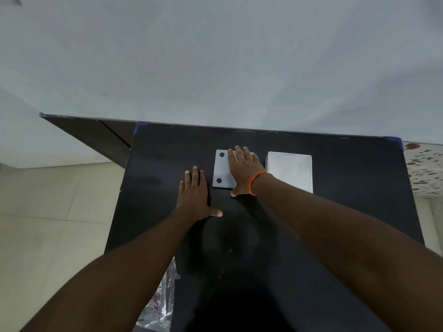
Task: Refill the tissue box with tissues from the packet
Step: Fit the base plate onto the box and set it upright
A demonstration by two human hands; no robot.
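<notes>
On the black matte tabletop [335,212] we have our right hand [244,167] laid flat, fingers spread, over the pale grey rectangular box with two dark round dots [221,170]; it presses on the box and grips nothing. Our left hand [194,191] lies open, palm down, on the bare surface just beside that box, holding nothing. Just right of the grey box, close but apart from it, sits a white rectangular block [290,171]. We cannot tell from this view which of the two is the tissue box and which the packet, nor see any opening on either.

We judge the task barely begun. To do this step well, we should steady one item with the resting hand, turn the grey box to find its opening, and keep both things near the middle, away from the table edges.

The dark top shows faint smudges and blue tape [395,141] at its far corners. Pale floor tiles [48,212] lie at left, a plain white wall [215,56] beyond, and crinkled clear plastic [160,300] sits below the near-left edge.
</notes>
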